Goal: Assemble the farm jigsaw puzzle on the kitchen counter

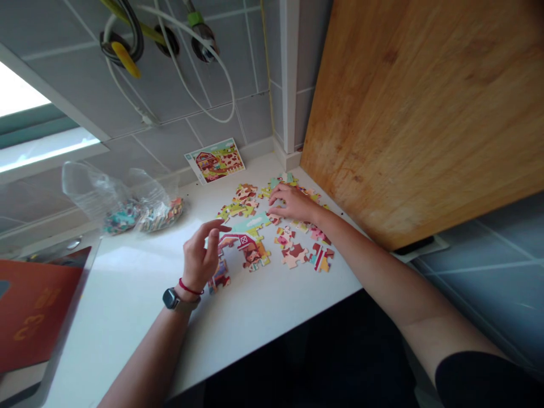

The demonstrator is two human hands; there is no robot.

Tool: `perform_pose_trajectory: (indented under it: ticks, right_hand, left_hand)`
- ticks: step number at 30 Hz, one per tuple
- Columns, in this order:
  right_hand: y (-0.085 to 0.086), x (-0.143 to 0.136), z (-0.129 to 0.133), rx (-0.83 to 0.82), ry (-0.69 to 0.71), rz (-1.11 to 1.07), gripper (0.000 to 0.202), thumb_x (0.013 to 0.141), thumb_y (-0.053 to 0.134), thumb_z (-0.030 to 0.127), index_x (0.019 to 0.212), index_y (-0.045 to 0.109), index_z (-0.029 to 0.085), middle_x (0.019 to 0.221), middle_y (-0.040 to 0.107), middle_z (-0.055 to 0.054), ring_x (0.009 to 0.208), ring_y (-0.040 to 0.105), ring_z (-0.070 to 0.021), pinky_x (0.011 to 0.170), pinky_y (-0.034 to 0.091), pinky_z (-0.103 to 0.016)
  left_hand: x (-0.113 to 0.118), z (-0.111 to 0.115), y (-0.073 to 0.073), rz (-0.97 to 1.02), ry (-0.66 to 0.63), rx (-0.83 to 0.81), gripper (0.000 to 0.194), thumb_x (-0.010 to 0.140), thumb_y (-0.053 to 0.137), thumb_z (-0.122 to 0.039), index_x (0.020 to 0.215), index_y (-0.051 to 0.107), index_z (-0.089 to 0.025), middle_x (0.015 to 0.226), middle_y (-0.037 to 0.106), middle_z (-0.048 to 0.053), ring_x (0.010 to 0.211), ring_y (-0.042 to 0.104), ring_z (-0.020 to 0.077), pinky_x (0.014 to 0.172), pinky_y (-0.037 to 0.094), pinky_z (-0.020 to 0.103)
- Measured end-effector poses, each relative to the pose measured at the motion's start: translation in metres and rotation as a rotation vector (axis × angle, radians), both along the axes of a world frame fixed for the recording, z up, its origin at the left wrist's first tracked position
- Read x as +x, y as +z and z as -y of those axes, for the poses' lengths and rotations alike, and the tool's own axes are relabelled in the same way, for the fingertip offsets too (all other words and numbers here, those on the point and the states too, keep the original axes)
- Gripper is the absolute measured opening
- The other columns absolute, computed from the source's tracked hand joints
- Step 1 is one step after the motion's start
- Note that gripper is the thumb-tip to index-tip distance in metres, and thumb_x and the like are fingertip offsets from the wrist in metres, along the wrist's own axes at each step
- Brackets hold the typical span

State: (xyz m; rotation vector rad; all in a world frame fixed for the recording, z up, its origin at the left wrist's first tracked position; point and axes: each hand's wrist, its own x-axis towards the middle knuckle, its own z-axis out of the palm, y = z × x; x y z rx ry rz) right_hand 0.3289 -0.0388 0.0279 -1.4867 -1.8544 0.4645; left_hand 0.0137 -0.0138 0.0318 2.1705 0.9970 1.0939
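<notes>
My left hand (202, 255), with a watch and a red cord at the wrist, hovers at the left edge of a partly joined puzzle (244, 241). Thumb and index finger are apart, with nothing seen between them. The joined section shows a red barn roof and green ground. Over the loose puzzle pieces (293, 255) to the right, my right hand (293, 203) rests with fingers spread and bent; its fingertips are on or just above a cow-patterned piece (275, 217). More loose pieces (240, 204) lie behind the joined section. Whatever is under the right palm is hidden.
A farm picture card (216, 161) leans on the tiled wall. Clear plastic bags of pieces (144, 215) stand at the back left of the white table (250, 317). A wooden panel (416, 113) borders the right side. An orange-red box (38, 311) is at the left.
</notes>
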Motion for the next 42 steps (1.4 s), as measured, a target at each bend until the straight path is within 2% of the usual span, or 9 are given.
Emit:
perform_pose_trajectory:
  ticks: [4,7,12,15,18,27,33,38,42]
  right_hand:
    - [0.008,-0.002,0.003,0.033,-0.07,-0.08,0.016,0.094,0.07,0.03,0.084,0.077,0.018,0.086,0.07,-0.003,0.076,0.062,-0.0166,0.078,0.047,-0.03]
    - [0.021,-0.005,0.028,-0.015,-0.065,-0.06,0.017,0.095,0.067,0.032,0.087,0.077,0.021,0.087,0.073,-0.003,0.078,0.064,-0.0178,0.079,0.049,-0.031]
    - [0.04,0.006,0.109,-0.274,0.01,0.131,0.023,0.09,0.074,0.038,0.109,0.082,0.027,0.117,0.075,-0.01,0.11,0.069,-0.0295,0.102,0.052,-0.044]
    - [0.046,0.018,0.148,-0.457,0.059,0.252,0.055,0.081,0.079,0.029,0.136,0.073,0.03,0.148,0.064,-0.01,0.142,0.054,-0.0373,0.121,0.041,-0.052]
    - [0.05,0.018,0.165,-0.547,0.067,0.293,0.068,0.077,0.083,0.028,0.144,0.068,0.032,0.157,0.057,-0.009,0.15,0.046,-0.0374,0.126,0.036,-0.054]
    - [0.047,-0.006,0.161,-0.556,-0.08,0.286,0.068,0.067,0.094,0.029,0.132,0.074,0.023,0.134,0.062,-0.014,0.128,0.061,-0.0327,0.116,0.046,-0.047]
    - [0.052,-0.01,0.161,-0.525,-0.236,0.31,0.03,0.066,0.095,0.033,0.087,0.078,0.019,0.102,0.063,-0.007,0.091,0.065,-0.0239,0.086,0.056,-0.038]
    - [0.072,-0.019,0.147,-0.585,-0.104,0.231,0.033,0.083,0.079,0.049,0.07,0.072,0.02,0.079,0.066,-0.005,0.076,0.061,-0.0212,0.071,0.051,-0.032]
    - [0.082,-0.045,0.115,-0.66,-0.012,0.026,0.042,0.078,0.081,0.06,0.074,0.072,0.019,0.073,0.069,-0.003,0.07,0.061,-0.0186,0.066,0.048,-0.029]
  left_hand:
    - [-0.014,-0.03,-0.011,0.146,0.15,-0.101,0.056,0.108,0.036,-0.06,0.108,0.075,-0.02,0.089,0.08,0.008,0.085,0.076,0.0213,0.077,0.057,0.031]
    - [-0.018,-0.047,-0.025,0.252,0.182,-0.23,0.066,0.103,0.036,-0.072,0.096,0.075,-0.018,0.078,0.078,0.009,0.072,0.074,0.0202,0.064,0.055,0.028]
    - [-0.017,-0.058,-0.036,0.355,0.178,-0.299,0.075,0.1,0.034,-0.079,0.091,0.075,-0.017,0.073,0.077,0.01,0.064,0.071,0.0187,0.057,0.052,0.027]
    - [-0.016,-0.059,-0.036,0.388,0.158,-0.309,0.072,0.1,0.038,-0.077,0.088,0.076,-0.017,0.07,0.076,0.009,0.063,0.07,0.0181,0.059,0.052,0.027]
    - [-0.015,-0.058,-0.035,0.419,0.137,-0.308,0.067,0.103,0.04,-0.071,0.084,0.076,-0.017,0.068,0.075,0.009,0.059,0.067,0.0173,0.058,0.052,0.027]
    - [-0.014,-0.054,-0.031,0.454,0.057,-0.307,0.053,0.103,0.05,-0.058,0.08,0.075,-0.018,0.062,0.072,0.007,0.054,0.065,0.0173,0.058,0.052,0.027]
    - [-0.012,-0.059,-0.035,0.457,0.054,-0.309,0.065,0.099,0.043,-0.073,0.078,0.074,-0.021,0.063,0.074,0.008,0.053,0.065,0.0192,0.057,0.051,0.03]
    - [-0.01,-0.065,-0.04,0.414,0.048,-0.341,0.069,0.098,0.039,-0.077,0.076,0.074,-0.022,0.065,0.075,0.007,0.05,0.065,0.0194,0.056,0.05,0.031]
    - [-0.01,-0.067,-0.04,0.367,0.047,-0.371,0.068,0.1,0.037,-0.075,0.076,0.075,-0.023,0.066,0.076,0.006,0.052,0.065,0.0198,0.06,0.05,0.032]
